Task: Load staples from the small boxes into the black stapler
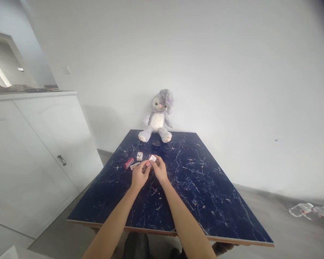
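Observation:
Both my hands meet over the middle of the dark blue marbled table (205, 194), holding a small red and white box (151, 158) between them. My left hand (139, 176) has its fingers closed on the box's lower left side. On its right side, my right hand (160, 169) grips it with thumb and fingers. Just left of my hands lie a red box (129, 163), a white box (139, 156) with dark print, and a flat white piece (135, 166) with some orange, partly hidden by my left hand.
A grey plush rabbit (158, 120) sits at the table's far edge against the white wall. White cabinets (48, 144) stand to the left. Clear plastic containers (309, 209) lie on the floor at right.

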### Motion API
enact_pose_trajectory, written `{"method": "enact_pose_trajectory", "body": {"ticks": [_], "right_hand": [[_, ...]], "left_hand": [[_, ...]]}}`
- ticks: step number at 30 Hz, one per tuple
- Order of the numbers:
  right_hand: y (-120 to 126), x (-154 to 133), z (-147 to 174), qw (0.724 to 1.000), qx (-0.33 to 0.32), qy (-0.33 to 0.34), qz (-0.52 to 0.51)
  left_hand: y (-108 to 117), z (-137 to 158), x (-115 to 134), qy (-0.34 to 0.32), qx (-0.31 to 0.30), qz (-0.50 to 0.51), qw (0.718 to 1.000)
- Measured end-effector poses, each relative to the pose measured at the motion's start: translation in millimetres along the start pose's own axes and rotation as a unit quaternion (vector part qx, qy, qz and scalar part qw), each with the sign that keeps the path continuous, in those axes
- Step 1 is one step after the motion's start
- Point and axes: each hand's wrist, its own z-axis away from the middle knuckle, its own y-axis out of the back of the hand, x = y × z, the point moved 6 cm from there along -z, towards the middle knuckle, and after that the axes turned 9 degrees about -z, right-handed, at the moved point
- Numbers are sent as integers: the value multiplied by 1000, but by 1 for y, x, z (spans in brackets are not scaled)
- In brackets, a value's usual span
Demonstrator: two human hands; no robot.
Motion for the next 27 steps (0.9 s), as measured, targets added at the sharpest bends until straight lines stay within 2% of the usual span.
{"method": "enact_pose_trajectory", "body": {"ticks": [3, 6, 8, 10, 16, 18, 20, 24, 27], "right_hand": [[26, 11, -7, 994, 110, -13, 17], [57, 18, -10, 971, 216, -36, 96], [70, 17, -10, 961, 240, -39, 135], [75, 14, -9, 955, 243, -34, 165], [67, 3, -5, 940, 213, -3, 266], [60, 0, -3, 927, 199, 26, 316], [47, -2, 0, 910, 160, 65, 376], [12, 5, 5, 896, 20, 97, 433], [2, 5, 7, 895, 1, 102, 434]], "left_hand": [[4, 0, 10, -41, 37, -72, 996], [15, -3, 4, -19, 109, -147, 983], [18, -5, -5, 7, 120, -198, 973], [15, -6, -12, 13, 100, -230, 968], [6, -3, -15, -39, 63, -254, 964], [5, -2, -17, -42, 54, -259, 964], [5, -1, -20, -39, 46, -257, 965], [4, -2, -25, -34, 27, -234, 971], [3, -3, -26, -30, 15, -224, 974]]}}
